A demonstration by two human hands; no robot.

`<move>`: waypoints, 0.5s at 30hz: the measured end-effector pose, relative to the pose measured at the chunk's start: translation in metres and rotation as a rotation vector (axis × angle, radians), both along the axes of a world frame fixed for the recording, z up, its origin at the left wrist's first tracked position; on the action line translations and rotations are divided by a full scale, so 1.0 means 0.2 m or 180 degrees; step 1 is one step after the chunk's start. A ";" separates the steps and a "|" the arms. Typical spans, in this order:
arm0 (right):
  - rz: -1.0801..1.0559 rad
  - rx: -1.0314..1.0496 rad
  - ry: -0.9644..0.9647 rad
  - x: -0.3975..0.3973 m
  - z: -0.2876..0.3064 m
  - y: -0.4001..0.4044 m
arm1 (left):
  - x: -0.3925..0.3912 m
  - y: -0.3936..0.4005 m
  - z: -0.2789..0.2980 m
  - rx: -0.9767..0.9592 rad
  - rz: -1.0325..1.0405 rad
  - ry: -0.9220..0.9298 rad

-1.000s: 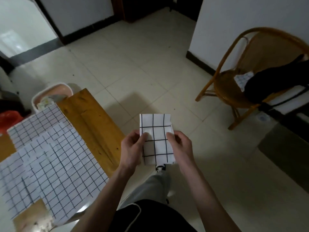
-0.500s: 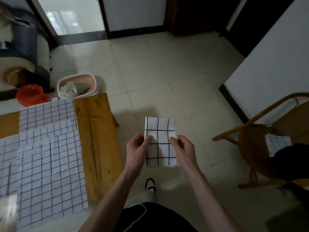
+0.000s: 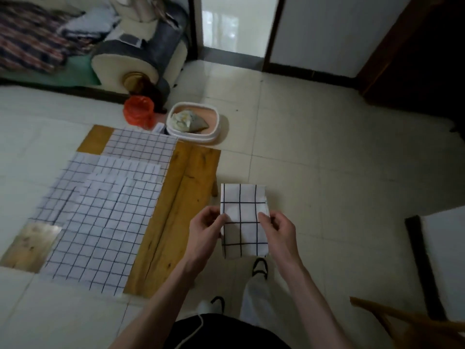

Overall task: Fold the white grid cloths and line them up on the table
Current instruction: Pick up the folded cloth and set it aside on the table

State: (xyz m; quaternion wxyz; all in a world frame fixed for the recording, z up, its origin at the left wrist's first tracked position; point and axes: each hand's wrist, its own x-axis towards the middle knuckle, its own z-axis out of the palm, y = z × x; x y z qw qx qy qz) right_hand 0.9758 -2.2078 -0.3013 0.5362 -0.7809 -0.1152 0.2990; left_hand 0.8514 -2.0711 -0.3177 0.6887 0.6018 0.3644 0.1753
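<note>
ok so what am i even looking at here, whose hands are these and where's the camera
There is no machine here: these are a person's two bare hands, seen from one wide-angle camera worn on their head, looking forward and down. The left hand and right hand each pinch a side edge of a folded white grid cloth, held in the air above the tiled floor. To the left stands a low wooden table with several flat grid cloths lying overlapped on it. Beyond the table sit a pink-and-white basin and an orange bag.
</note>
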 end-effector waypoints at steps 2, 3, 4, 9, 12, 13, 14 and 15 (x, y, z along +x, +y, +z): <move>0.0261 0.0027 0.0082 0.09 -0.03 0.09 | 0.04 0.05 0.00 0.0025 0.0240 0.0075; 0.0388 -0.0008 0.0130 0.13 -0.05 0.14 | 0.04 0.07 -0.01 -0.0003 0.0404 0.0136; 0.0517 -0.0029 0.0191 0.18 -0.06 0.18 | 0.05 0.09 -0.01 -0.0021 0.0578 0.0165; 0.1214 -0.0058 0.0450 0.36 -0.14 0.39 | 0.06 0.12 -0.02 -0.0018 0.1408 0.0255; 0.1657 -0.0071 0.0504 0.39 -0.17 0.48 | 0.04 0.10 -0.04 -0.0016 0.1871 0.0275; 0.1821 -0.0079 0.0506 0.39 -0.17 0.51 | 0.03 0.09 -0.05 -0.0009 0.2036 0.0301; 0.1996 -0.0106 0.0495 0.38 -0.19 0.54 | 0.01 0.07 -0.06 -0.0010 0.2195 0.0345; 0.2173 -0.0122 0.0498 0.37 -0.20 0.56 | -0.03 0.04 -0.07 -0.0019 0.2344 0.0392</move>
